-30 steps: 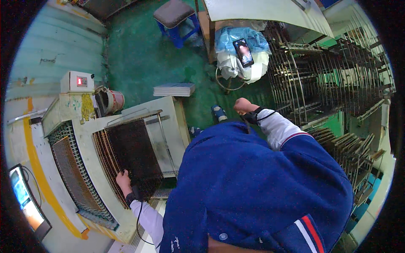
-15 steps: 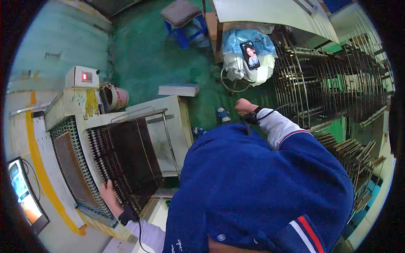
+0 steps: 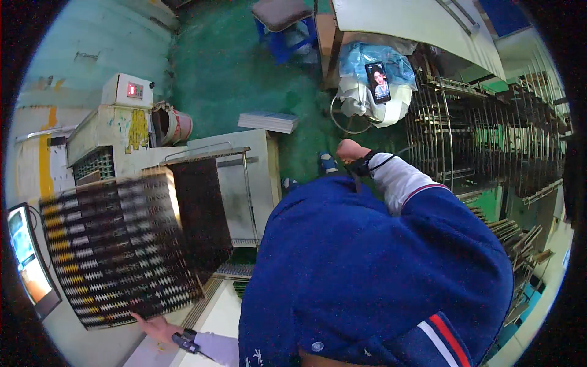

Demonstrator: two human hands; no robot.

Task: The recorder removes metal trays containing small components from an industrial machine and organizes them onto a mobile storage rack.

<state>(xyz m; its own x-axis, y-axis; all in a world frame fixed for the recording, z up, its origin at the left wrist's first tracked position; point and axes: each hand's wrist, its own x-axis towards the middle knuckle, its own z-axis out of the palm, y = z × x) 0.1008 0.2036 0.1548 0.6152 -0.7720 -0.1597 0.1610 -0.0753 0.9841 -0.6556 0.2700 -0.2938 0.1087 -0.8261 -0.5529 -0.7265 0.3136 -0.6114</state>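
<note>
A dark rectangular panel [image 3: 116, 251] with rows of pale, toothed cut-outs tilts up at the left, somewhat blurred by motion. My left hand [image 3: 160, 328] grips it at its lower edge, with part of the fingers hidden. Behind it, another dark panel [image 3: 205, 208] leans by a metal frame [image 3: 249, 196] on the pale machine housing. My right hand [image 3: 353, 151] is curled into a fist in front of my body, apart from any object, and nothing shows in it. Both wrists wear black bands with cords.
A control box [image 3: 127, 90] with a red display stands on the machine, beside a bucket [image 3: 173, 124]. A monitor [image 3: 32, 260] is at far left. Ahead are a stool [image 3: 282, 15], stacked sheets [image 3: 268, 122] and a phone [image 3: 378, 82] on bagged material. Metal racks [image 3: 483, 128] fill the right.
My left hand has lifted the toothed panel out from the machine and swung it left, turning its face into view. It now covers the rollers. My right fist has barely moved.
</note>
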